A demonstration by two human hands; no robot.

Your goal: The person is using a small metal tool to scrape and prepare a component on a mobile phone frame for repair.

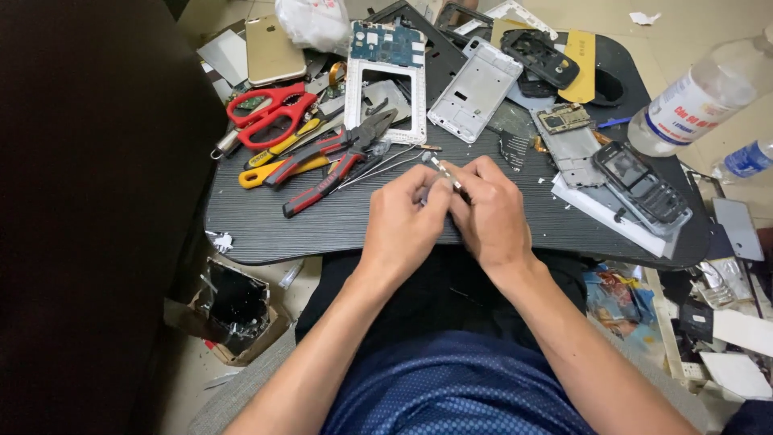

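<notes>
Dark oval desk (338,229), littered with phone parts. At 10 o'clock from the hands: red-handled scissors (270,113), then a gold phone (272,50) face down behind them; just right of the scissors, yellow-handled cutters (282,157) and red-and-black pliers (334,161), lying crossed and touching. At 12 o'clock, a white phone frame (386,89) with a blue circuit board in its top end, and a silver mid-frame (475,89) beside it. Centre, near the desk's front edge: left hand (403,225) and right hand (491,213) pressed together, both clenched around a small thin metal piece (444,173) whose tip pokes up between the thumbs at 12 o'clock; what the lower end looks like is hidden by the fingers. The work looks like fine prying or bending, so judged from here: keep both wrists braced near the desk edge, grip close to the tip, apply force slowly so the piece does not snap or fly off. At 2 o'clock, a stripped grey phone chassis (568,137), a dark keypad phone body (640,185) on white sheet, and a clear plastic bottle (700,97) lying at the desk's right edge.
</notes>
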